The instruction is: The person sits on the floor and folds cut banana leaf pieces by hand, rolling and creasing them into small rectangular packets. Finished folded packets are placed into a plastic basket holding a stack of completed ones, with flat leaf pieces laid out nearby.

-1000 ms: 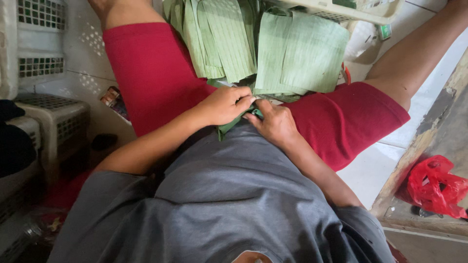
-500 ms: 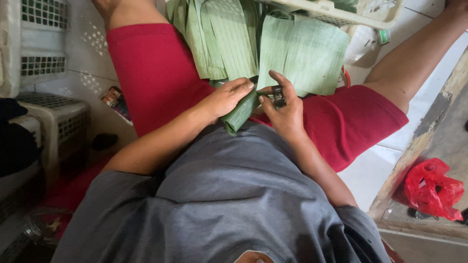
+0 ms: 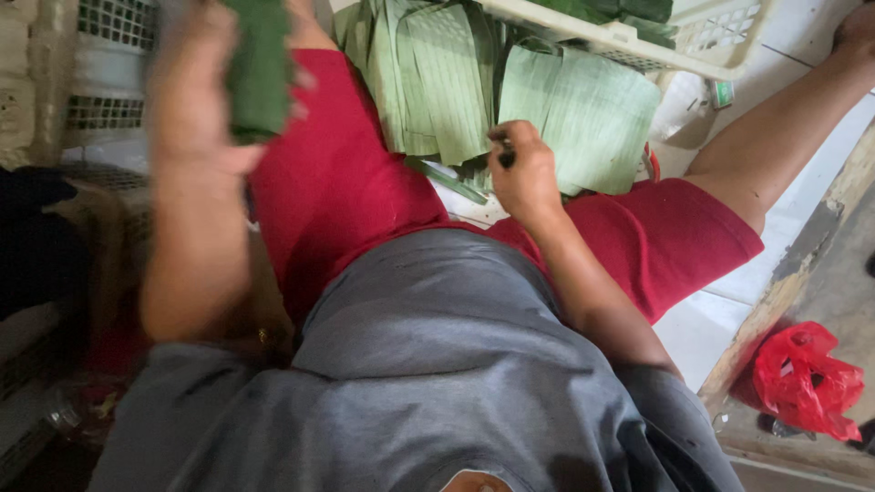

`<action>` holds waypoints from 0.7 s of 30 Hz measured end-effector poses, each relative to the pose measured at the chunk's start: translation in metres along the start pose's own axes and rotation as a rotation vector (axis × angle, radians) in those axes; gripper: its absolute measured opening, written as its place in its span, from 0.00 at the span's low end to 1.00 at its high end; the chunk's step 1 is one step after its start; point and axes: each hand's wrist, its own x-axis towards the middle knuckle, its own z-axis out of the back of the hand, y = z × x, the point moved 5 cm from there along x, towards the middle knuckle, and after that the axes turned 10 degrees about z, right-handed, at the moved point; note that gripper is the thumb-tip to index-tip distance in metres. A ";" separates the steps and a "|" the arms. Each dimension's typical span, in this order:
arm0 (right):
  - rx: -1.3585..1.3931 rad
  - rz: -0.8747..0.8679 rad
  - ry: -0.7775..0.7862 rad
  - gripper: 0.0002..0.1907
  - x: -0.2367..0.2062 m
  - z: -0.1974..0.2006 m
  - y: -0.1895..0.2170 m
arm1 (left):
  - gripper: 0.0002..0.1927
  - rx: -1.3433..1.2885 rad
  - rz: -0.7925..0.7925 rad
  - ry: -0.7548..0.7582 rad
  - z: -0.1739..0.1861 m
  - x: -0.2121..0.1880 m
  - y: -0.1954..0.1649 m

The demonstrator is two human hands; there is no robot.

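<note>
My left hand [image 3: 196, 100] is raised at the upper left, blurred, and grips a dark green folded leaf parcel [image 3: 260, 68]. My right hand [image 3: 521, 169] rests between my knees with its fingers closed around a small dark object [image 3: 507, 157], too small to identify. It touches the pale green cut leaf sheets [image 3: 583, 114] stacked on the floor in front of me. I sit in red shorts [image 3: 337, 182] and a grey shirt.
A white plastic basket [image 3: 638, 36] holding dark green leaves stands behind the leaf stack. White perforated crates [image 3: 100, 55] line the left side. A red plastic bag [image 3: 807, 378] lies at the lower right beside a worn concrete ledge [image 3: 802, 273].
My left hand has lifted the green parcel from my lap up to the left. My right hand has moved forward onto the leaf stack.
</note>
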 end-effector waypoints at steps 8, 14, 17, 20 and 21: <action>0.268 -0.252 0.069 0.14 0.024 -0.017 0.017 | 0.29 0.998 -0.526 0.038 -0.065 -0.042 0.010; 1.085 -0.604 -0.028 0.13 -0.008 -0.009 0.010 | 0.28 1.087 -0.958 0.286 -0.149 -0.038 0.018; 1.426 -0.737 -0.064 0.12 -0.036 -0.006 0.020 | 0.22 1.030 -1.213 0.321 -0.174 -0.033 0.010; 1.499 -0.766 -0.090 0.12 -0.053 -0.003 0.020 | 0.17 1.049 -1.321 0.355 -0.170 -0.028 0.023; 1.486 -0.769 -0.106 0.11 -0.057 -0.004 0.018 | 0.17 1.063 -1.338 0.354 -0.164 -0.026 0.032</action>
